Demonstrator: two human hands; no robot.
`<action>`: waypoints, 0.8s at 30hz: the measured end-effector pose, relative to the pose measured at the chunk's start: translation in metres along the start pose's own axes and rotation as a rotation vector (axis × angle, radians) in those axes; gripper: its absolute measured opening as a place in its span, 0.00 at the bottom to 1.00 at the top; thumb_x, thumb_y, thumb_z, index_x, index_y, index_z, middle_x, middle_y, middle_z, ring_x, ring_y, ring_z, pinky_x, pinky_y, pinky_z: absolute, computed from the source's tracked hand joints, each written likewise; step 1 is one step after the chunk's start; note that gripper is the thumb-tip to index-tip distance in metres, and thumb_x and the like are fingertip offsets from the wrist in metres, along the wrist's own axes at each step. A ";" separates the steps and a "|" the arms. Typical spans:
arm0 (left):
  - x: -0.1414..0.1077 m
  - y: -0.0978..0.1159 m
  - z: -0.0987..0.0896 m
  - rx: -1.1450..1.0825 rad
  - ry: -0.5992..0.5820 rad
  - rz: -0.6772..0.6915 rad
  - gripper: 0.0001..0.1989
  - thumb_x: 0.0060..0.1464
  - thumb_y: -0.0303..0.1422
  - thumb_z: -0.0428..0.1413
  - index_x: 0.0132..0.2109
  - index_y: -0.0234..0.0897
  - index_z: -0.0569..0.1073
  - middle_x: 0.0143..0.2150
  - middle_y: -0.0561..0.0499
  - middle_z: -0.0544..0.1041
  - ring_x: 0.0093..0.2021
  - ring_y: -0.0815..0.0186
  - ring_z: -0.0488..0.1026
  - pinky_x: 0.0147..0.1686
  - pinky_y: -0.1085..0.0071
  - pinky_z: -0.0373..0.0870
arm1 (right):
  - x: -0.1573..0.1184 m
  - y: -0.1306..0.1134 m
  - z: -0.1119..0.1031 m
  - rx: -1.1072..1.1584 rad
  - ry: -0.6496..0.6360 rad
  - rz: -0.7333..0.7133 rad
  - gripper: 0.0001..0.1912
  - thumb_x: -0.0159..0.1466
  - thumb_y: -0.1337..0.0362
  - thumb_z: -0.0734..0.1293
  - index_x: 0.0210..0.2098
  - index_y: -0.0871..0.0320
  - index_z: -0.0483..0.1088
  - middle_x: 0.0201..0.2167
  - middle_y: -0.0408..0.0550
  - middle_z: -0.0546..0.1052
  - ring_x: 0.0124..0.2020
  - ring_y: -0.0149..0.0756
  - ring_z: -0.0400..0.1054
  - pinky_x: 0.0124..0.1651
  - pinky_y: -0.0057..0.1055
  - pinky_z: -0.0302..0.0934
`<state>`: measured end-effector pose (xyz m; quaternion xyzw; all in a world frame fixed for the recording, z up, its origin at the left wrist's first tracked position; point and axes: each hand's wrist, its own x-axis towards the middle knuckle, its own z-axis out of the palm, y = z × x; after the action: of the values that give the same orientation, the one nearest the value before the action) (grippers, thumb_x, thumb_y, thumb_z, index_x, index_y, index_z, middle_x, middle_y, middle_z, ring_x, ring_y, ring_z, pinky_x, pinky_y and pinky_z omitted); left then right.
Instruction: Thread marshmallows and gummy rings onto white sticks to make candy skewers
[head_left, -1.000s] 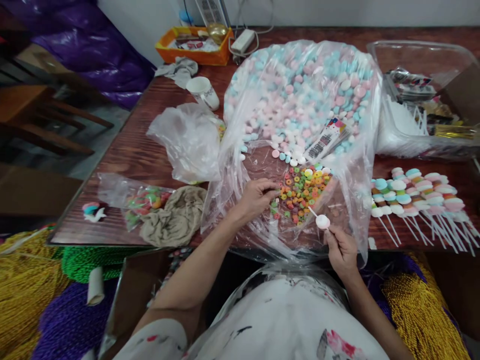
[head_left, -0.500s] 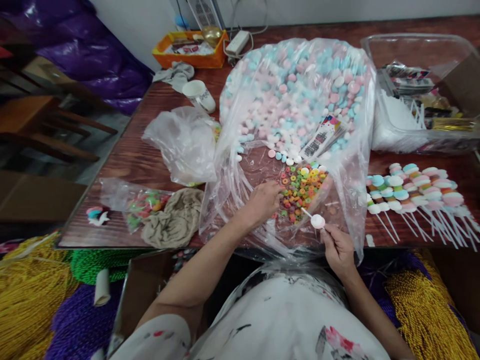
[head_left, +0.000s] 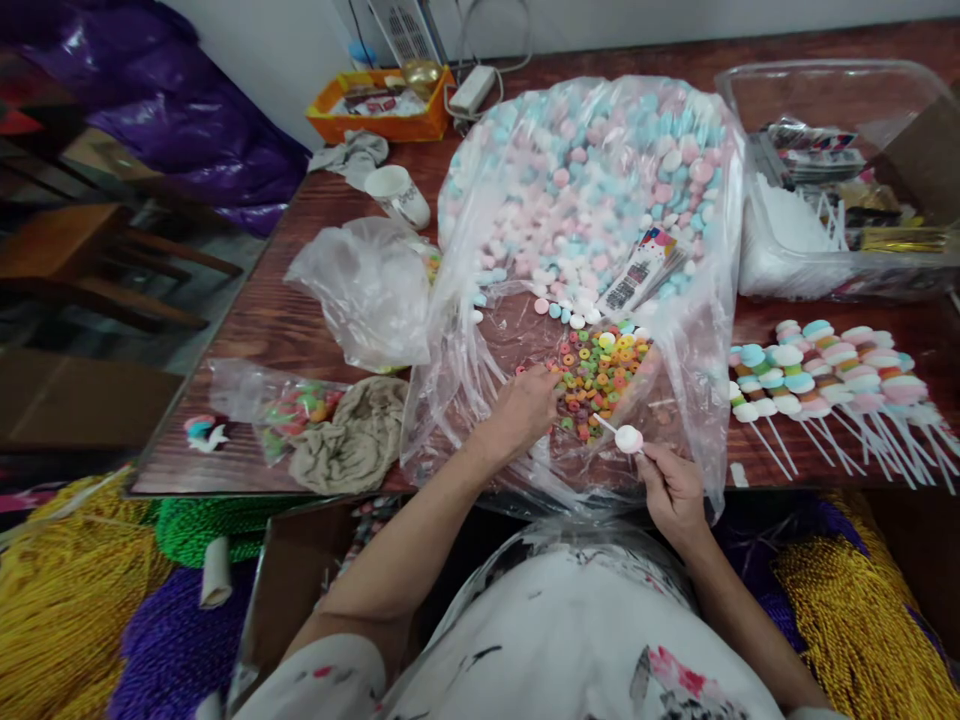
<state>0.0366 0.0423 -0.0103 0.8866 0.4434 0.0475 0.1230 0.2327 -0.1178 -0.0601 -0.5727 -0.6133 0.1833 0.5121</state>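
Note:
My right hand (head_left: 673, 492) pinches a white stick with a pink-and-white marshmallow (head_left: 628, 439) on it; the bare end of the stick points up and left. My left hand (head_left: 525, 408) reaches to the left edge of a pile of colourful ring-shaped candies (head_left: 600, 375), its fingers drawn together; whatever is between the fingertips is hidden. The rings lie on a large clear plastic bag (head_left: 694, 400). Behind them, the bag holds many pink, blue and white marshmallows (head_left: 555, 175). A stack of printed cards (head_left: 637, 275) rests on the bag.
Finished-looking marshmallow skewers (head_left: 840, 370) lie at right, below a clear plastic tub (head_left: 817, 265). To the left are a crumpled bag (head_left: 367, 290), a bag of gummies (head_left: 300, 408), a beige cloth (head_left: 349, 435) and a cup (head_left: 397, 195). An orange tray (head_left: 382, 125) stands behind.
The left hand has shifted slightly left at the edge of the rings. The right hand still holds the marshmallow stick, almost in place. The camera view has moved a little.

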 end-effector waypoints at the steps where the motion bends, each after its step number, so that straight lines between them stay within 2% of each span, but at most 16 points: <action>1: 0.000 0.001 0.000 0.028 0.003 -0.007 0.08 0.59 0.27 0.51 0.39 0.35 0.76 0.36 0.45 0.75 0.36 0.61 0.72 0.37 0.66 0.68 | 0.000 0.000 0.000 0.004 0.001 0.001 0.09 0.66 0.70 0.63 0.43 0.58 0.73 0.27 0.45 0.77 0.26 0.32 0.71 0.31 0.29 0.67; 5: -0.005 0.000 0.002 -0.018 0.124 0.084 0.08 0.59 0.30 0.52 0.35 0.35 0.77 0.37 0.43 0.76 0.42 0.58 0.72 0.44 0.62 0.69 | 0.000 0.001 0.001 -0.003 -0.009 0.013 0.08 0.66 0.69 0.63 0.42 0.57 0.74 0.27 0.45 0.77 0.26 0.32 0.71 0.31 0.29 0.67; 8: -0.015 0.003 0.003 -0.325 0.262 0.115 0.07 0.56 0.29 0.54 0.33 0.35 0.76 0.36 0.45 0.78 0.40 0.61 0.74 0.45 0.63 0.71 | 0.002 -0.001 0.000 0.002 -0.004 0.014 0.08 0.66 0.69 0.63 0.41 0.58 0.74 0.26 0.44 0.76 0.25 0.31 0.70 0.31 0.28 0.66; 10: -0.024 0.007 0.001 -0.674 0.326 -0.004 0.04 0.53 0.30 0.58 0.33 0.35 0.77 0.32 0.48 0.78 0.34 0.65 0.74 0.38 0.67 0.73 | 0.003 -0.004 -0.001 0.013 0.007 0.027 0.07 0.66 0.69 0.63 0.41 0.58 0.73 0.25 0.42 0.75 0.24 0.30 0.69 0.29 0.27 0.65; 12: -0.033 0.012 -0.003 -1.070 0.345 -0.202 0.06 0.48 0.32 0.63 0.35 0.35 0.78 0.29 0.51 0.78 0.27 0.68 0.74 0.30 0.71 0.73 | 0.004 -0.011 -0.002 0.012 0.001 0.043 0.07 0.67 0.70 0.63 0.40 0.58 0.73 0.24 0.42 0.75 0.23 0.29 0.68 0.28 0.26 0.63; 14: -0.042 0.017 -0.008 -1.403 0.323 -0.368 0.12 0.45 0.34 0.66 0.38 0.35 0.79 0.26 0.52 0.78 0.24 0.68 0.75 0.26 0.72 0.73 | 0.005 -0.019 -0.003 -0.010 -0.026 0.035 0.07 0.67 0.70 0.63 0.41 0.58 0.73 0.25 0.42 0.75 0.23 0.29 0.68 0.28 0.26 0.63; 16: -0.049 0.019 -0.010 -1.609 0.291 -0.441 0.14 0.42 0.34 0.68 0.38 0.35 0.80 0.25 0.52 0.78 0.23 0.69 0.75 0.25 0.73 0.74 | 0.006 -0.028 -0.002 -0.056 -0.066 -0.001 0.08 0.67 0.70 0.62 0.41 0.58 0.73 0.27 0.44 0.76 0.25 0.30 0.70 0.29 0.27 0.63; 19: -0.057 0.021 -0.010 -1.733 0.285 -0.471 0.14 0.37 0.34 0.71 0.35 0.35 0.81 0.24 0.52 0.79 0.21 0.71 0.73 0.23 0.74 0.74 | 0.007 -0.040 0.001 -0.138 -0.132 -0.060 0.08 0.67 0.70 0.62 0.41 0.58 0.72 0.28 0.46 0.77 0.27 0.32 0.71 0.31 0.28 0.64; 24: -0.066 0.023 -0.004 -1.715 0.394 -0.434 0.13 0.38 0.35 0.70 0.33 0.37 0.81 0.25 0.54 0.78 0.20 0.72 0.72 0.19 0.76 0.72 | 0.004 -0.047 0.004 -0.261 -0.185 -0.115 0.09 0.67 0.71 0.61 0.44 0.57 0.72 0.31 0.49 0.79 0.29 0.35 0.73 0.34 0.31 0.65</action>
<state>0.0145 -0.0227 0.0011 0.3637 0.4263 0.4880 0.6693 0.2056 -0.1255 -0.0218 -0.5790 -0.7083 0.1244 0.3842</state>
